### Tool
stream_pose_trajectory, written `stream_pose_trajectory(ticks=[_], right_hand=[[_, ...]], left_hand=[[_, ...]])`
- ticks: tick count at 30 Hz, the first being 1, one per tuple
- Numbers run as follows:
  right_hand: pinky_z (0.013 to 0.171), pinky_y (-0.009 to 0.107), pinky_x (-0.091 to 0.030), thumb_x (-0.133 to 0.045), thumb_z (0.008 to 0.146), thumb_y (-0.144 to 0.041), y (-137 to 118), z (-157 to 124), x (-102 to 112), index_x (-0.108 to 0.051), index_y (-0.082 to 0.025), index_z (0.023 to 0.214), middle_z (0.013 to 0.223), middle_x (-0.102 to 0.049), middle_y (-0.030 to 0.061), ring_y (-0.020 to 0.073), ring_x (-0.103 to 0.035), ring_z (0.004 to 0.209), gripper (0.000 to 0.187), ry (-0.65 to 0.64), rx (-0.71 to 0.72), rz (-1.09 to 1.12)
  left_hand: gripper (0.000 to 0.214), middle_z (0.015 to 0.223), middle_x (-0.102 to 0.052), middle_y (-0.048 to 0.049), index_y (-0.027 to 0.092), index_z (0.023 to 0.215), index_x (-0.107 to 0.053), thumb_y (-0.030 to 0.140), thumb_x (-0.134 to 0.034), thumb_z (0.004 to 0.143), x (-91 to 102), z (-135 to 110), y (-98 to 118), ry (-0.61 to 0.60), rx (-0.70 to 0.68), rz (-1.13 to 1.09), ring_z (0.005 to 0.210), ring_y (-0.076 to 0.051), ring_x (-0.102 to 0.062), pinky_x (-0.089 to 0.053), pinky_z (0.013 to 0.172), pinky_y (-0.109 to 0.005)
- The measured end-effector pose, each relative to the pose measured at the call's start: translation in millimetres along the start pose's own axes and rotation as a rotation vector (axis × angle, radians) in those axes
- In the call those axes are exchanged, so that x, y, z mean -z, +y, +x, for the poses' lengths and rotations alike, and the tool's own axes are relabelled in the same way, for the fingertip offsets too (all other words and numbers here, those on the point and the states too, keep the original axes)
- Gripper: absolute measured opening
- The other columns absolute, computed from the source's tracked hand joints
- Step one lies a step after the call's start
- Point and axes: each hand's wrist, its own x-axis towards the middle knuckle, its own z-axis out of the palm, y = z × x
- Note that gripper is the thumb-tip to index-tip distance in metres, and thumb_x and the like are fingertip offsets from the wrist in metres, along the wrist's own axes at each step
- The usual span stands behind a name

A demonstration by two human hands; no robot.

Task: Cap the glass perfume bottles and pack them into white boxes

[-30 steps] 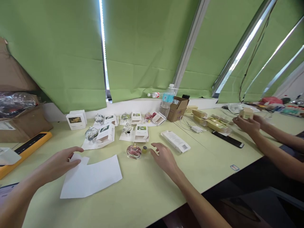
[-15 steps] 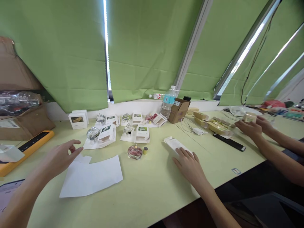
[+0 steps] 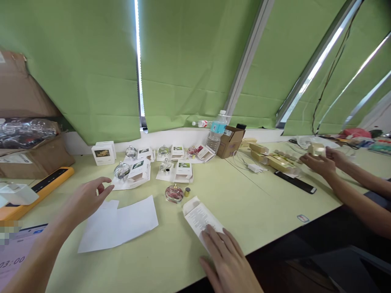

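My right hand lies flat, fingers stretched, pressing on a flattened white printed carton near the table's front edge. My left hand hovers with fingers apart above the upper corner of a white unfolded card sheet, holding nothing. Between the two hands stand a round glass bottle with pink contents and a small gold cap just right of it.
Behind are several glass bottles and open white boxes, a water bottle and a brown carton. An orange device lies left. Another person's hands hold a small box at right, by a black phone.
My right hand has dragged the white printed carton from the table's middle right toward me, to the front edge. My left hand stayed over the white sheet.
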Motion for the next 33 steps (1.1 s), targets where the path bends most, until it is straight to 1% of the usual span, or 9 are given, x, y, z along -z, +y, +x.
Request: stream_pose_trajectory(ticks=[5, 9, 12, 14, 17, 19, 23, 29, 33], right_hand=[[0.086, 0.039, -0.05, -0.056, 0.086, -0.04, -33.1, 11.1, -3.5, -0.06, -0.016, 0.119, 0.116, -0.067, 0.0121, 0.0265, -0.065, 0.094, 0.041, 0.122, 0.085, 0.07], [0.09, 0.043, -0.05, -0.055, 0.086, -0.044, -52.6, 16.5, -15.6, -0.054, -0.016, 0.128, 0.124, -0.062, 0.0151, 0.0306, -0.063, 0.101, 0.05, 0.053, 0.11, 0.215], [0.093, 0.05, -0.048, -0.056, 0.085, -0.044, -64.5, 20.0, -26.7, -0.044, -0.016, 0.139, 0.133, -0.054, 0.0166, 0.0358, -0.059, 0.109, 0.061, 0.041, 0.103, 0.35], [0.096, 0.055, -0.044, -0.055, 0.086, -0.045, -71.6, 22.9, -34.1, -0.035, -0.016, 0.144, 0.139, -0.047, 0.0173, 0.039, -0.055, 0.116, 0.068, 0.029, 0.147, 0.413], [0.096, 0.056, -0.044, -0.053, 0.087, -0.049, -83.1, 29.9, -42.8, -0.027, -0.013, 0.147, 0.142, -0.04, 0.0187, 0.0407, -0.049, 0.122, 0.075, 0.01, 0.204, 0.445], [0.095, 0.055, -0.046, -0.053, 0.086, -0.05, -92.2, 37.2, -45.0, -0.03, -0.012, 0.146, 0.142, -0.039, 0.0195, 0.0404, -0.048, 0.123, 0.074, -0.003, 0.221, 0.454], [0.098, 0.057, -0.043, -0.056, 0.084, -0.048, -107.2, 57.4, -35.2, -0.043, -0.012, 0.139, 0.142, -0.041, 0.0185, 0.0394, -0.045, 0.126, 0.067, -0.044, 0.147, 0.521], [0.112, 0.048, -0.028, -0.043, 0.093, -0.044, -102.8, 91.5, -4.8, -0.037, -0.018, 0.143, 0.151, -0.028, 0.0103, 0.0301, -0.027, 0.139, 0.056, -0.261, 0.1, 0.747], [0.113, 0.045, -0.028, -0.045, 0.093, -0.042, -93.9, 105.9, 3.6, -0.037, -0.02, 0.143, 0.154, -0.023, 0.0096, 0.0284, -0.021, 0.141, 0.055, -0.335, 0.026, 0.85]], left_hand=[[0.05, 0.079, -0.067, -0.004, 0.023, 0.111, -0.06, 0.059, -0.037, 0.084, -2.9, -5.0, 10.8, -0.042, -0.071, -0.032, 0.065, -0.02, -0.061, -0.038, 0.057, -0.027], [0.048, 0.08, -0.067, -0.0038, 0.024, 0.112, -0.059, 0.056, -0.035, 0.087, -0.1, -10.9, 18.8, -0.074, -0.091, -0.029, 0.067, -0.021, -0.061, -0.038, 0.059, -0.028], [0.047, 0.079, -0.067, -0.0039, 0.024, 0.112, -0.059, 0.056, -0.034, 0.087, 0.7, -12.8, 20.4, -0.075, -0.087, -0.021, 0.068, -0.021, -0.061, -0.038, 0.058, -0.028], [0.047, 0.079, -0.068, -0.0037, 0.024, 0.111, -0.059, 0.056, -0.035, 0.087, 0.2, -13.1, 20.0, -0.074, -0.084, -0.018, 0.068, -0.022, -0.062, -0.038, 0.058, -0.028], [0.047, 0.08, -0.068, -0.0035, 0.024, 0.112, -0.059, 0.055, -0.034, 0.088, -0.9, -13.1, 19.2, -0.074, -0.084, -0.012, 0.068, -0.021, -0.062, -0.038, 0.058, -0.028], [0.046, 0.081, -0.068, -0.0038, 0.024, 0.113, -0.059, 0.055, -0.034, 0.088, -1.1, -13.4, 19.2, -0.072, -0.081, -0.011, 0.069, -0.021, -0.062, -0.038, 0.058, -0.028], [0.045, 0.08, -0.069, -0.0037, 0.024, 0.112, -0.06, 0.053, -0.034, 0.088, -0.7, -15.2, 21.7, -0.066, -0.092, -0.003, 0.07, -0.022, -0.063, -0.038, 0.058, -0.028], [0.044, 0.09, -0.069, -0.0055, 0.024, 0.113, -0.06, 0.052, -0.038, 0.088, -0.7, -21.0, 33.7, -0.058, -0.148, -0.057, 0.081, -0.024, -0.064, -0.043, 0.066, -0.031], [0.046, 0.105, -0.066, -0.0062, 0.026, 0.113, -0.061, 0.057, -0.04, 0.087, -1.1, -26.9, 44.6, -0.065, -0.202, -0.147, 0.088, -0.024, -0.063, -0.046, 0.071, -0.032]])
